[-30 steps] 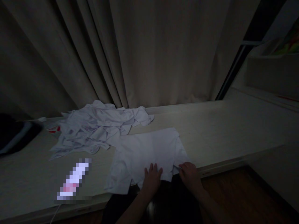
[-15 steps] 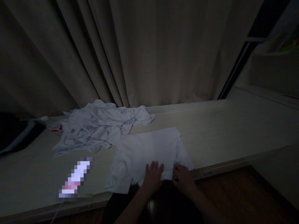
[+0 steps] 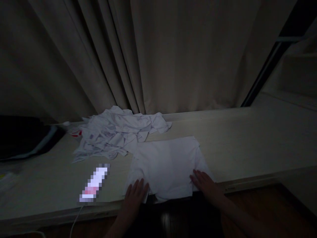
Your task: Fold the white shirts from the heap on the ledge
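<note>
At the table [image 3: 247,145] edge, a folded white shirt [image 3: 168,162] is pressed flat by the left hand [image 3: 135,195] and right hand [image 3: 204,181], both open, nothing gripped.

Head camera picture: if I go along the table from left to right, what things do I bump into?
Dark bag → crumpled pile of white clothes → flat white shirt, with the left hand on its near left corner and the right hand on its near right corner.
</note>
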The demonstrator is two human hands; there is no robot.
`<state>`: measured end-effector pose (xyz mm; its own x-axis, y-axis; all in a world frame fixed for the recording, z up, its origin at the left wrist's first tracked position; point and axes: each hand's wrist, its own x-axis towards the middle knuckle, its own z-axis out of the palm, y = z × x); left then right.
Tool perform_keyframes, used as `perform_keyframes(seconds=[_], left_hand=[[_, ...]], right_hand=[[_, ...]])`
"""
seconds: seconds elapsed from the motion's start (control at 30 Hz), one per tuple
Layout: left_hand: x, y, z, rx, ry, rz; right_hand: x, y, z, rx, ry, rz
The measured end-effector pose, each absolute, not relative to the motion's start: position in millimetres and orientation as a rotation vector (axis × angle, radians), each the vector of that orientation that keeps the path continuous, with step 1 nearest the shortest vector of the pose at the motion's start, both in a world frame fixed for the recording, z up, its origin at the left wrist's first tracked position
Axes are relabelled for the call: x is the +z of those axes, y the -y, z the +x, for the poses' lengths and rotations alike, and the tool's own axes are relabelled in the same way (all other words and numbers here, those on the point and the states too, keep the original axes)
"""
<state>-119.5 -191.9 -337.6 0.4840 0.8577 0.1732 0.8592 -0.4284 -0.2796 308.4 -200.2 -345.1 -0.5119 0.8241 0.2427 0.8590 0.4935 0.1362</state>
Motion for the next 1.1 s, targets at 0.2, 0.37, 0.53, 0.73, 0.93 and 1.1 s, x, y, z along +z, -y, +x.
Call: perform_keyframes(seconds=[0.2,0.37,0.53,0.73,0.93,1.1], left_hand=[[-339,182,-82,0.059,1.638,-2.367],[-323,184,-81,0.141,1.720,-2.476],[-314,188,-89,0.200,1.727,-2.607],[-289,195,-91,0.158,1.715,-2.720],[-230,204,-95,0.043,1.814,-2.882],[-150,199,-110,-0.095,2.052,-3.075]], right_hand=[[-353,188,308,-0.310,2.661,-1.410],[-339,194,313,-0.237,2.643,-1.379],[-327,204,309,-0.151,2.610,-1.413],[-319,210,299,-0.065,2.534,-1.446],[-261,223,309,0.243,2.472,-1.468],[-172,224,321,0.640,2.385,-1.421]])
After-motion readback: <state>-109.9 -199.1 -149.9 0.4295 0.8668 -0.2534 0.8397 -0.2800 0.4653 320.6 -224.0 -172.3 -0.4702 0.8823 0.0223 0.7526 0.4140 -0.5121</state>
